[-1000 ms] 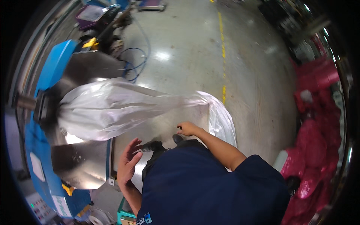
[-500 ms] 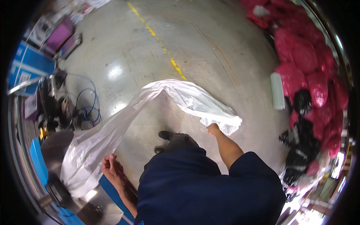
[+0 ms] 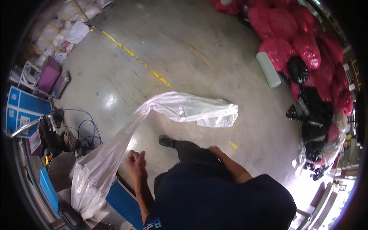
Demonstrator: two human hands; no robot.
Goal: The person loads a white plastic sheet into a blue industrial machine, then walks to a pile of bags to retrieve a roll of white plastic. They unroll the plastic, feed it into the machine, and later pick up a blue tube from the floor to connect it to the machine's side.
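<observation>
With the navy shirt as the dial's centre, the long, translucent white plastic film sheet starts at 9 o'clock, over the blue machine with bare metal panels. From there it narrows into a gathered twist at 11 and turns across the smooth grey concrete floor, its free end lying at 12.

The left hand is at about 10 o'clock, just beside the sheet; its grip is loosely curled, thumb apart from the fingers, with nothing seen in it. The right hand is at 12, below the sheet's free end and apart from it. Its fingers are too small and partly hidden, so I cannot tell the state of that grip.

As far as can be judged, the drawing-out is well along: a good length reaches the floor. The sheet is not yet flattened or folded up, and its machine end looks not yet freed, though any fastening there is hidden.

Glossy red plastic bags are heaped at 1 o'clock, with shiny black plastic bags at 2.
</observation>
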